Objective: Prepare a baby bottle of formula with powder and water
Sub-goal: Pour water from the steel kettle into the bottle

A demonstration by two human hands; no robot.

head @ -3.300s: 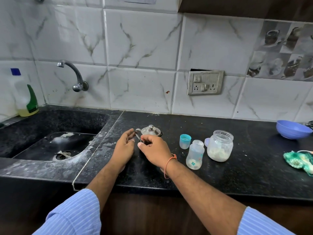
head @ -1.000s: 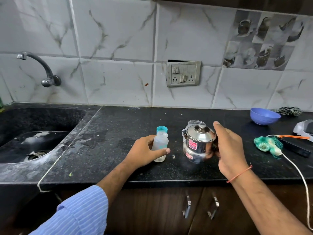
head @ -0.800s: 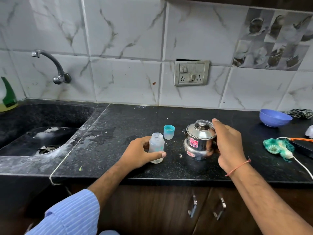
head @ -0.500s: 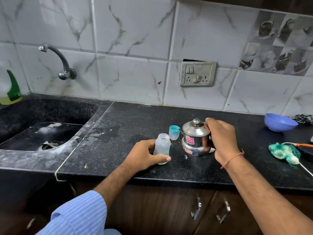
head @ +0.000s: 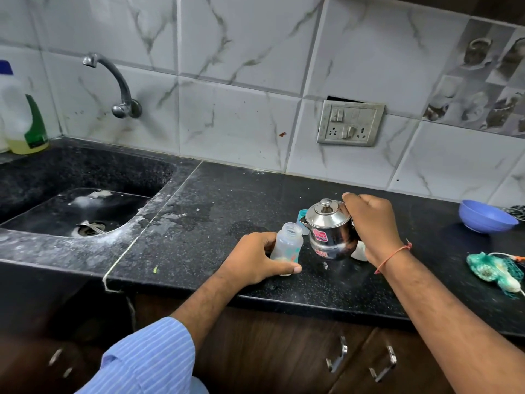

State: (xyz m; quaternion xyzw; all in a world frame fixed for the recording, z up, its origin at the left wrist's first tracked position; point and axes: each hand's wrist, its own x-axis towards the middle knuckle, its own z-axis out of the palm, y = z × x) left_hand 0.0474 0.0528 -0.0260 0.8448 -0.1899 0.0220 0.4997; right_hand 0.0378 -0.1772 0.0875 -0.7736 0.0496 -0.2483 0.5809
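A small translucent baby bottle [head: 287, 245] stands uncapped on the black counter [head: 199, 223], with a little pale powder at its bottom. My left hand [head: 255, 260] is wrapped around it from the left. Just to its right is a shiny steel kettle [head: 331, 234] with a domed lid, its spout close to the bottle's mouth. My right hand [head: 372, 226] grips the kettle's handle from the right. A teal bottle cap [head: 301, 217] peeks out behind the kettle. The powder jar [head: 358, 251] is mostly hidden behind my right hand.
A black sink [head: 74, 206] with a wall tap [head: 113, 81] lies at the left, a detergent bottle [head: 25, 120] beside it. A blue bowl [head: 487, 220] and a green scrubber [head: 494, 268] sit at the right. A wall socket [head: 350, 123] is behind.
My right hand has carried the kettle from left of the bottle to its right side. My left hand has taken hold of the bottle. The kettle now sits closer to the bottle's mouth.
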